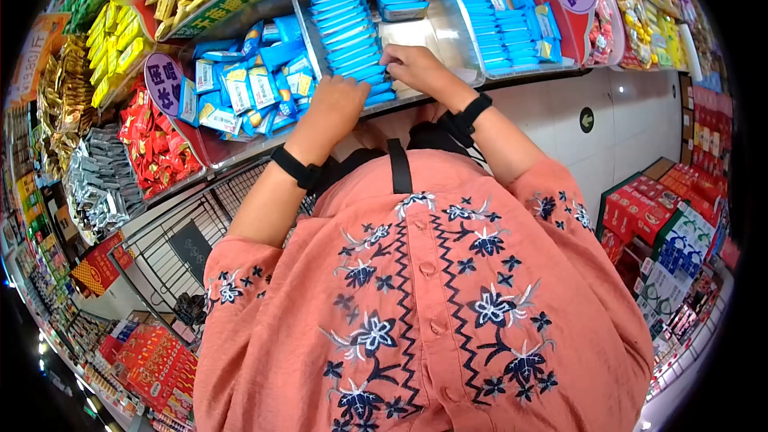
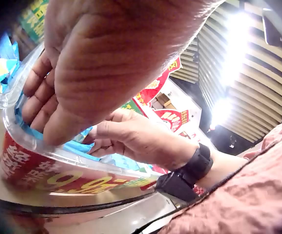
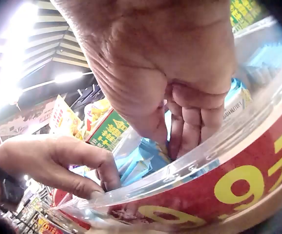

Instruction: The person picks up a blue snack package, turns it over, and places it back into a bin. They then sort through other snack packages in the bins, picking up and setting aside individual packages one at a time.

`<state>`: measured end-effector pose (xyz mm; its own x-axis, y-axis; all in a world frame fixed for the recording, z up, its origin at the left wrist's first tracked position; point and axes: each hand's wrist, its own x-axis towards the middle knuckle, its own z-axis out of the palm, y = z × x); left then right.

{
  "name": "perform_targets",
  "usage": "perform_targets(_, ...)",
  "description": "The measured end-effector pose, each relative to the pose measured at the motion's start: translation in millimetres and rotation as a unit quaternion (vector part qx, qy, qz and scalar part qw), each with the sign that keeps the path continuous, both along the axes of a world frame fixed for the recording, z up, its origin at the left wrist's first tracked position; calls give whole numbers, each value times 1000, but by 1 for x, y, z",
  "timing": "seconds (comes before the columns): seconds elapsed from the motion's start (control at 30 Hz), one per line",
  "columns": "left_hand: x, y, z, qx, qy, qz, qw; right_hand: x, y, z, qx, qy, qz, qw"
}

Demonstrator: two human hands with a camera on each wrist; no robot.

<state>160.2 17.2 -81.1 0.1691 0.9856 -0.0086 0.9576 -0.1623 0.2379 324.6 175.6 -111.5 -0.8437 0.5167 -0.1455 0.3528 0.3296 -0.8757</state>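
Observation:
Blue snack packets (image 1: 348,28) stand in a close row in a clear-sided bin. At the near left end of the row, my left hand (image 1: 338,106) rests over the packets. Its fingers (image 2: 38,105) reach past the clear rim (image 2: 58,151) onto blue wrappers in the left wrist view. On the row's right side is my right hand (image 1: 420,68), its fingers pointing down among the packets. The right wrist view shows a blue packet (image 3: 143,158) close beside the right thumb and fingertips. The hand partly hides the wrappers.
Loose blue packets (image 1: 252,84) fill the bin on the left, and more stacked ones (image 1: 512,28) stand on the right. Red sweets (image 1: 156,140) lie further left. A wire shopping cart (image 1: 208,224) stands below the shelf. Red boxes (image 1: 640,208) sit at the right.

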Motion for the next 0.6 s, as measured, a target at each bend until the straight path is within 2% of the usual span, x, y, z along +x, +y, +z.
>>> perform_targets(0.2, 4, 4, 0, 57, 40, -6, 998, 4, 1, -18, 27, -23, -16, 999)
perform_targets(0.27, 2, 4, -1, 45, 24, -4, 999, 4, 5, -29, 30, -34, -16, 999)
perform_targets(0.37, 0, 0, -4, 23, -1, -8, 1000, 6, 3, -22, -73, -31, -53, 995)
perform_targets(0.47, -1, -2, 8, 6, -33, 22, 999, 11, -4, -7, -44, -50, -103, 992)
perform_targets(0.6, 3, -3, 28, 31, -91, 59, 994, 5, -9, -15, 56, -20, -63, 996)
